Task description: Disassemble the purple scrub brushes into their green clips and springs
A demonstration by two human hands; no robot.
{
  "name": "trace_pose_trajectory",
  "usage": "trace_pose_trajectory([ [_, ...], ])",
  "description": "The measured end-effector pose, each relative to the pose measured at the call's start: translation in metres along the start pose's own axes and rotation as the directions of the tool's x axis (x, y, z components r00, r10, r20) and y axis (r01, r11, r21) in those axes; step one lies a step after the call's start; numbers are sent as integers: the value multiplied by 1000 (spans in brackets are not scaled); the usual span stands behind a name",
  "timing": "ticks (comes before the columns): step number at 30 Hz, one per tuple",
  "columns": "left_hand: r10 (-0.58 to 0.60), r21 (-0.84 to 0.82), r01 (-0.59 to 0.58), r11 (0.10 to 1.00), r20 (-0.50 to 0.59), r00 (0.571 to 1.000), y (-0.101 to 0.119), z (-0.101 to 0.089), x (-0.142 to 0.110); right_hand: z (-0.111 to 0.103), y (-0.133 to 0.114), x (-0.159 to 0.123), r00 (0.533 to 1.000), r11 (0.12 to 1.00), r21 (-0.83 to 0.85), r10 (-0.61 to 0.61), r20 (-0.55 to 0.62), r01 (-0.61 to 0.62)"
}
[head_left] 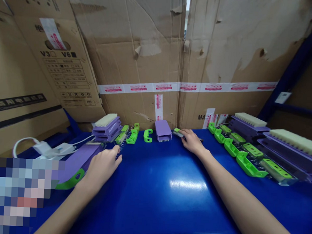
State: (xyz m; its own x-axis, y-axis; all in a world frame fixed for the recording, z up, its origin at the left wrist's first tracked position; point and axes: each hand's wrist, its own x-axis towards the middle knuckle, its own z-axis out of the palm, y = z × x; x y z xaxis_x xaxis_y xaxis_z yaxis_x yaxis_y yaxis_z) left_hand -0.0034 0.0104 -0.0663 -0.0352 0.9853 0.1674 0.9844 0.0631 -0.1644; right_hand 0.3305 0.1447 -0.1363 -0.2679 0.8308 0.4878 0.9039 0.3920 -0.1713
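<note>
My right hand [192,141] reaches to the back of the blue table, its fingers closed around a small clear piece with a green top [178,131]. Over at the left, my left hand [101,168] is curled beside some small metal springs [120,150]; whatever its fingertips hold is hidden. Between the hands, a purple plastic shell [163,129] lies with bristles at its front edge. To its left is a green C-shaped bracket [148,135]. A long purple part with a green end [75,165] lies next to my left wrist.
Purple parts with cream bristle pads [296,141] are stacked at the right, beside green brackets [250,165] and clear pieces with green tops [278,169]. A similar stack [107,126] stands back left. White plugs and cables [62,148] lie at left. Cardboard walls [139,42] close off the back.
</note>
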Motion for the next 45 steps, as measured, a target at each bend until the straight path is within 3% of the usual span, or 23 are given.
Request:
trace_pose_trajectory([
  [24,-23,69,20,997,47,999,-3,12,11,-2,-1,0,1000,1000,1,-3,4,3],
  [36,17,14,-19,1000,116,993,2,15,11,-2,-1,0,1000,1000,2,-12,-1,12],
  [45,-35,108,20,994,139,990,13,0,12,-1,-3,-3,1000,999,-50,9,23,-8],
])
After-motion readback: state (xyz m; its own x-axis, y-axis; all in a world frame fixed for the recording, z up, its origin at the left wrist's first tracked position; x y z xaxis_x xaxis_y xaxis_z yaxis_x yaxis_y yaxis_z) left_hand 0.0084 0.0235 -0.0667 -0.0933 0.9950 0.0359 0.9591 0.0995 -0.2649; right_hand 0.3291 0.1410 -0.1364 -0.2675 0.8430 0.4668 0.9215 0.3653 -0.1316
